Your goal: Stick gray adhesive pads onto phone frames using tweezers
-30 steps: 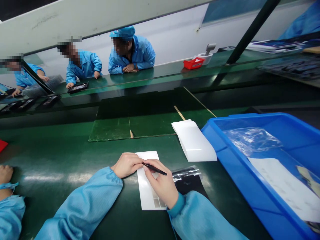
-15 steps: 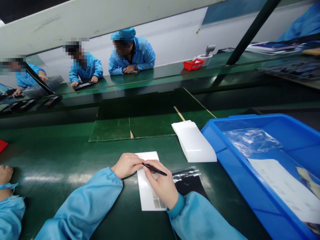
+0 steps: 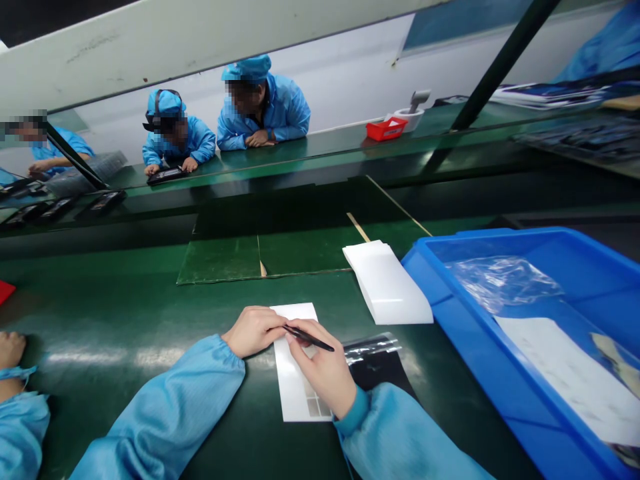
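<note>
A white sheet (image 3: 291,393) with grey rectangular patches near its lower end lies on the green bench in front of me. My right hand (image 3: 325,367) rests over it, fingers closed round a slim black pen-shaped tool (image 3: 313,340), possibly tweezers. Its far end meets the fingertips of my left hand (image 3: 254,331). That hand comes in over the sheet's left edge with thumb and forefinger together; whatever they pinch is too small or hidden. Partly under my right forearm is a black sheet in a clear plastic bag (image 3: 380,367).
A stack of white sheets (image 3: 390,283) stands beside a blue bin (image 3: 460,320) holding clear plastic and paper. Behind lies a green board (image 3: 225,260). Another person's hand (image 3: 11,349) is at the left edge. Co-workers in blue (image 3: 287,110) sit across the bench, near a red tray (image 3: 386,129).
My hands, the tool and the sheet stay in place. Across the bench, one co-worker has lowered the head over a black item; the one at far left has moved an arm.
</note>
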Demonstrator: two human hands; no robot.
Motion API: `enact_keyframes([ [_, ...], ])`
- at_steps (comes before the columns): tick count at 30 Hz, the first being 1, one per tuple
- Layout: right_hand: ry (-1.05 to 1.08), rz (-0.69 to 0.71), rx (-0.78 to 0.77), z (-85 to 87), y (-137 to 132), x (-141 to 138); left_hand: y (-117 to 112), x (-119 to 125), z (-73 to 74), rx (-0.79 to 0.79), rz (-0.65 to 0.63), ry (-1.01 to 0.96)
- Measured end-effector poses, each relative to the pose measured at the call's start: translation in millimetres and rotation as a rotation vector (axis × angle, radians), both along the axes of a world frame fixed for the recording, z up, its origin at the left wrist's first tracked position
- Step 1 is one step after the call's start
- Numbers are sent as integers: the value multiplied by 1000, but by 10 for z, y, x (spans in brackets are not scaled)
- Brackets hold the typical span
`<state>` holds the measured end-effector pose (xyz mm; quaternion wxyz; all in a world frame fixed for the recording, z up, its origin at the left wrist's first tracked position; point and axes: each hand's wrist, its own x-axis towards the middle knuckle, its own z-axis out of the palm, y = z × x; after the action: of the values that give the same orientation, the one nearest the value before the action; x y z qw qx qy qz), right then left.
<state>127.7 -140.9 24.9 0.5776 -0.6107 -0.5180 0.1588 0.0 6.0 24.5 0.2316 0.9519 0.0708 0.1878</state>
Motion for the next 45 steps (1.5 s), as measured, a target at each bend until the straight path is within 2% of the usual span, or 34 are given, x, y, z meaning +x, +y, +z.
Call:
enact_keyframes([
  [13,2,9,-9,9,0,6,-9,-4,14,20,-1,-7],
  [29,-26,17,-15,-73,-1,13,-2,-7,16,9,-10,-28],
  [45,-24,13,-2,-56,11,9,3,-15,-3,51,-13,-43],
])
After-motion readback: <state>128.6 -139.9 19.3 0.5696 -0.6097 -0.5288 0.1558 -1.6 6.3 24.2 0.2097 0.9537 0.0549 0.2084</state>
